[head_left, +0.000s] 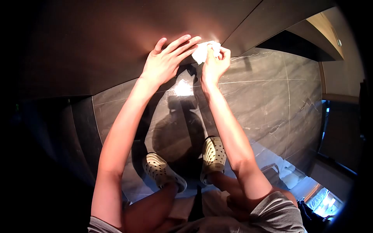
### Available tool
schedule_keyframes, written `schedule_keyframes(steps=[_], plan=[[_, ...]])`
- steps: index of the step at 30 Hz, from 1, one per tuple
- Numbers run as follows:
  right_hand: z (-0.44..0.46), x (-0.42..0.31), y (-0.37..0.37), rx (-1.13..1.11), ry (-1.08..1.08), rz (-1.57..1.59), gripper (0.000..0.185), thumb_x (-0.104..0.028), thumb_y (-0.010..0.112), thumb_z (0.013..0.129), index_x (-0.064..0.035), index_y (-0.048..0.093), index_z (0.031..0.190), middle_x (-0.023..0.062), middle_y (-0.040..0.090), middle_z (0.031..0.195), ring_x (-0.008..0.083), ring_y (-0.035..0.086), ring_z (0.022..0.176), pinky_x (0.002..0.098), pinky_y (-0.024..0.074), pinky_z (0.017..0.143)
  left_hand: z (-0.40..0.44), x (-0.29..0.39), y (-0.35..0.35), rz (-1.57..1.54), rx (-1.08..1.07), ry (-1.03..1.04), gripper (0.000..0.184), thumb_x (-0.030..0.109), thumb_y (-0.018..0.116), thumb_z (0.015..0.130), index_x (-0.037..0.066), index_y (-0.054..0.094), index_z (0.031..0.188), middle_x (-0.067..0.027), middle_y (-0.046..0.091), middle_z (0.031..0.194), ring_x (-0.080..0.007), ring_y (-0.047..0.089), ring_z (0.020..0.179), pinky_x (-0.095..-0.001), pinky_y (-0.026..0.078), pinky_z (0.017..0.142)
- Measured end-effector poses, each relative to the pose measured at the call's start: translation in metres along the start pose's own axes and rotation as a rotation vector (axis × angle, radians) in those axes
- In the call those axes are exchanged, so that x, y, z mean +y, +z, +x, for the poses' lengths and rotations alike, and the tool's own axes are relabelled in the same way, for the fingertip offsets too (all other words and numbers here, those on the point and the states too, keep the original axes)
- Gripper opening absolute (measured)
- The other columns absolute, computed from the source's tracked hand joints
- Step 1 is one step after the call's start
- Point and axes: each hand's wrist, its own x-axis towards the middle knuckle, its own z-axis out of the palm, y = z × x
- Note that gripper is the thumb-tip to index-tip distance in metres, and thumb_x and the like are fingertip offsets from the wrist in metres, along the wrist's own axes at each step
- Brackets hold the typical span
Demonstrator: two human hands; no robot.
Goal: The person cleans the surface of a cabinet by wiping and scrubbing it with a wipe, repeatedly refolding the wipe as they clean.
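My right hand [216,66] pinches a crumpled white tissue [201,53], thin and soft like a paper wipe, against a dark smooth panel [128,42]. The tissue lies close to a thin seam in the panel. To the left of it, my left hand [163,64] is open with its fingers spread, the fingertips at or very near the panel. Its longest fingers reach almost to the tissue. Whether they press on the panel I cannot tell. A bright glow of light falls on the panel around both hands.
Below is a grey veined tile floor [264,93] with a bright reflection and my shadow. My feet wear pale perforated clogs [213,153]. A dark recess opens under the panel's right part, beside a light wooden frame [324,25]. Lit items show at lower right.
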Motion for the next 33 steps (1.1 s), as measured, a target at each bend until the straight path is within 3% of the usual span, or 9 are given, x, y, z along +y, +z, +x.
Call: schedule_keyframes(steps=[2,5,9,14,18,19,22,27,33], plan=[[0.003,0.014,-0.003,-0.019,-0.076,-0.015,0.019,0.004,0.067,0.087,-0.0009,0.053,0.098,0.0078,0.062,0.091,0.0118,0.060,0.080,0.0255,0.0499,0.066,-0.001,0.002,0.001,-0.037,-0.002,-0.008,0.078,0.021,0.061,0.083,0.037,0.029,0.152,0.0151,0.020,0.161,-0.0064,0.017,0.148,-0.0578,-0.015,0.115],[0.008,0.044,-0.012,0.025,0.053,-0.121,0.019,0.004,0.068,0.087,-0.0008,0.053,0.098,0.0075,0.061,0.090,0.0115,0.060,0.080,0.0256,0.0500,0.067,0.001,0.001,0.001,-0.075,0.011,-0.007,0.077,0.020,0.061,0.083,0.038,0.030,0.151,0.0151,0.022,0.160,-0.0058,0.019,0.147,-0.0568,-0.013,0.116],[-0.005,0.002,0.009,0.002,-0.033,0.035,0.018,0.003,0.068,0.087,-0.0007,0.054,0.096,0.0074,0.061,0.090,0.0123,0.060,0.080,0.0268,0.0499,0.068,0.001,0.002,0.005,-0.059,0.041,-0.019,0.078,0.019,0.061,0.083,0.035,0.030,0.152,0.0151,0.022,0.160,-0.0061,0.019,0.147,-0.0574,-0.014,0.115],[0.003,0.037,-0.008,0.022,0.166,-0.113,0.016,0.003,0.067,0.088,0.0010,0.053,0.096,0.0081,0.061,0.089,0.0132,0.061,0.084,0.0265,0.0509,0.071,0.002,0.001,0.003,-0.074,0.048,0.000,0.079,0.019,0.062,0.083,0.034,0.030,0.153,0.0148,0.023,0.160,-0.0061,0.020,0.147,-0.0573,-0.011,0.116],[-0.005,-0.004,0.008,-0.063,-0.131,-0.038,0.016,0.007,0.065,0.088,0.0014,0.053,0.097,0.0084,0.061,0.091,0.0131,0.062,0.084,0.0263,0.0511,0.072,0.001,0.003,-0.005,-0.224,0.034,-0.031,0.083,0.020,0.069,0.077,0.034,0.033,0.151,0.0101,0.024,0.160,-0.0082,0.023,0.147,-0.0559,-0.003,0.117],[-0.007,-0.016,0.012,-0.048,-0.036,0.012,0.017,0.006,0.067,0.087,0.0016,0.052,0.097,0.0087,0.061,0.092,0.0130,0.061,0.085,0.0257,0.0507,0.073,-0.002,0.001,-0.009,-0.275,0.005,-0.023,0.084,0.024,0.072,0.075,0.034,0.035,0.150,0.0075,0.025,0.160,-0.0124,0.021,0.148,-0.0583,-0.006,0.115],[-0.004,-0.008,0.008,-0.060,-0.023,-0.046,0.018,0.005,0.067,0.087,0.0013,0.052,0.096,0.0083,0.061,0.092,0.0127,0.061,0.087,0.0253,0.0500,0.074,-0.015,0.009,-0.006,-0.198,0.074,-0.200,0.086,0.030,0.073,0.072,0.037,0.036,0.149,0.0067,0.022,0.161,-0.0197,0.013,0.150,-0.0617,-0.015,0.112],[-0.004,-0.008,0.006,-0.100,-0.118,-0.096,0.018,0.007,0.067,0.082,0.0001,0.054,0.092,0.0074,0.061,0.089,0.0143,0.061,0.082,0.0279,0.0499,0.072,-0.024,0.004,0.005,-0.141,0.047,-0.211,0.084,0.026,0.069,0.076,0.041,0.032,0.150,0.0081,0.020,0.162,-0.0219,0.004,0.152,-0.0624,-0.017,0.111],[-0.022,-0.003,0.016,-0.357,-0.435,-0.436,0.019,0.006,0.067,0.071,0.0003,0.056,0.085,0.0142,0.058,0.087,0.0296,0.061,0.075,0.0378,0.0477,0.066,-0.023,0.007,0.012,-0.146,0.093,-0.224,0.079,0.031,0.067,0.079,0.038,0.035,0.150,0.0040,0.019,0.163,-0.0260,-0.001,0.152,-0.0632,-0.020,0.110]])
